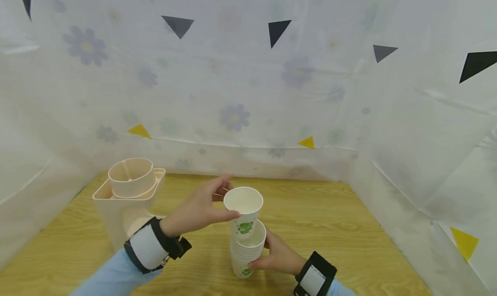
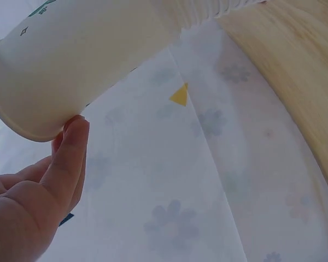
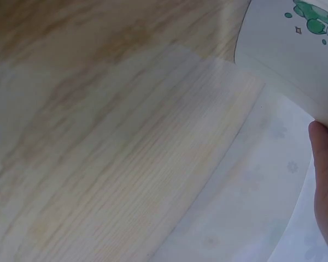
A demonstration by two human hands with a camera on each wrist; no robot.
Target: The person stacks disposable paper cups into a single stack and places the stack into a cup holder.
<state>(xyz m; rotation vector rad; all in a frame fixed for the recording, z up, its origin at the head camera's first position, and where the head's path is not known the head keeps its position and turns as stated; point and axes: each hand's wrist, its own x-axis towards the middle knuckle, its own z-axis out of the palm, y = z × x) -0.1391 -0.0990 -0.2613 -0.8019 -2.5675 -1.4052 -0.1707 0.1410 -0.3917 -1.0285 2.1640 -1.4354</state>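
Note:
A white paper cup with a green printed figure stands upright, its base partly inside the mouth of the nested stack of paper cups. My left hand pinches this upper cup near its rim, thumb on the near side and fingers behind. In the left wrist view, fingertips touch the cup just below its rim. Lower down, my right hand grips the stack from the right, its thumb across the front and its other fingers mostly hidden behind. The right wrist view has the cup stack at its upper right corner.
On the left of the wooden table stands a cream plastic container with a round open cylinder on top. White flowered sheeting with dark and yellow triangles encloses the back and sides.

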